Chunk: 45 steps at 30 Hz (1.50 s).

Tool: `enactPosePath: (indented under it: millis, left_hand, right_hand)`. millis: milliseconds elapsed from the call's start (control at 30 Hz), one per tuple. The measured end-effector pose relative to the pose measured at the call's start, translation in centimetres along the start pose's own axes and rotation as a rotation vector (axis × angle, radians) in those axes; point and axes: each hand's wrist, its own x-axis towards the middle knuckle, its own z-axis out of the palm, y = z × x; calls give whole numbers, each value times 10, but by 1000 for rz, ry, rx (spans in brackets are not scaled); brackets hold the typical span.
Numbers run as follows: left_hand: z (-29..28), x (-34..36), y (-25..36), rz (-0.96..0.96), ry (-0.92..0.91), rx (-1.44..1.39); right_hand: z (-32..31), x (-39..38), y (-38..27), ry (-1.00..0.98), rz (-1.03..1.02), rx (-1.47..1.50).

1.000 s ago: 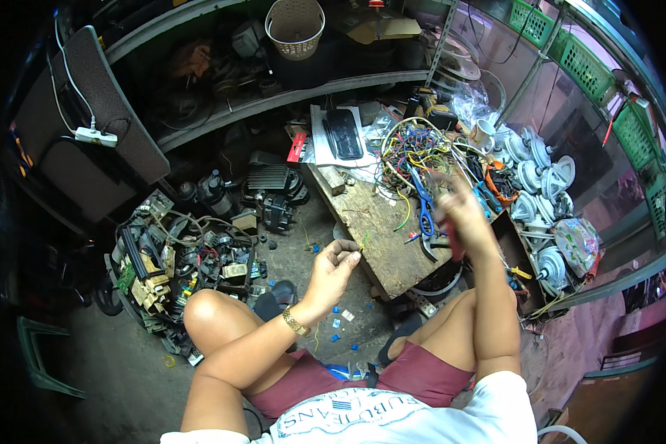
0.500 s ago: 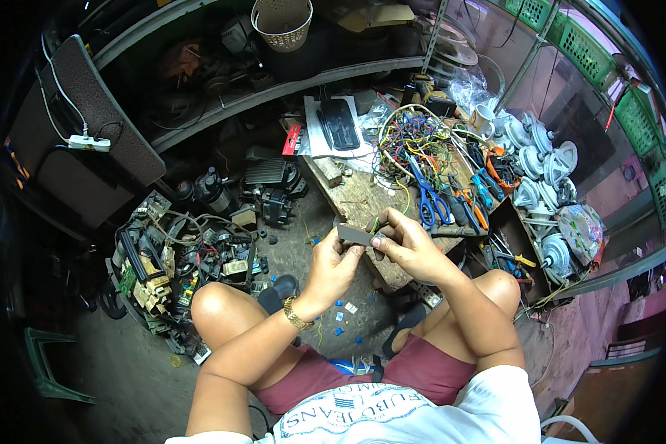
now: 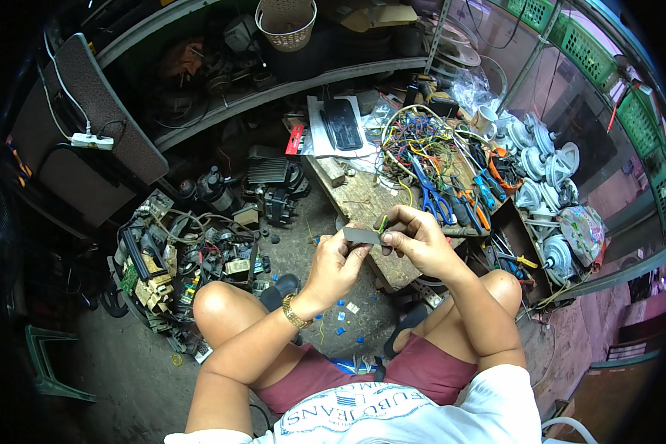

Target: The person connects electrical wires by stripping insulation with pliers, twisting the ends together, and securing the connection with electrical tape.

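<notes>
Between my hands is a small flat grey rectangular piece (image 3: 362,236), held above the near corner of the wooden bench. My left hand (image 3: 331,268) is closed, with thumb and fingers pinching its left end. At the other end, the thumb and fingers of my right hand (image 3: 416,238) are closed round the piece. A short yellow-green wire (image 3: 382,223) sticks up by the right fingertips; I cannot tell whether it joins the piece. Just beyond my right hand lie blue-handled scissors (image 3: 432,198) and pliers with orange grips (image 3: 479,213).
The wooden bench (image 3: 357,198) carries a tangle of coloured wires (image 3: 425,144) and a black phone (image 3: 342,123) on white paper. White round fittings (image 3: 544,163) crowd the right side. A heap of electronic scrap (image 3: 159,259) sits left of my knees. Small blue bits (image 3: 341,316) dot the floor.
Both hands, still on the grey piece, have shifted slightly to the right. The grey piece looks a little more level and shows a narrower face. The whole view has moved slightly.
</notes>
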Motion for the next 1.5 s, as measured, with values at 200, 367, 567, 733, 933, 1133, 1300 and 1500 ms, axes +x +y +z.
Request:
enactPosePath:
  millis: [200,367,567,733,933,1133,1300,1500]
  left_hand:
    - [-7,-7,3,-138,-89,32]
    - [-9,-13,-20,-215,-10,-216]
    - [0,0,-10,-67,-11,-172]
    - [-2,-3,-16,-133,-65,-119]
    - [2,-1,-10,-46,-43,-70]
    - [-2,3,0,19,-86,105]
    - [-4,3,14,32,-132,174]
    - [-2,0,9,101,-88,174]
  right_hand:
    - [-57,11,-10,376,-115,-130]
    - [-70,3,-27,370,-4,-76]
    - [-2,-2,-5,-132,136,69]
    - [-2,-4,1,-114,51,0]
    - [-4,-5,0,-79,39,-21]
    - [-7,-6,0,-84,36,-7]
    - [-11,-8,-10,-95,86,-10]
    - [-15,-7,-3,-69,30,30]
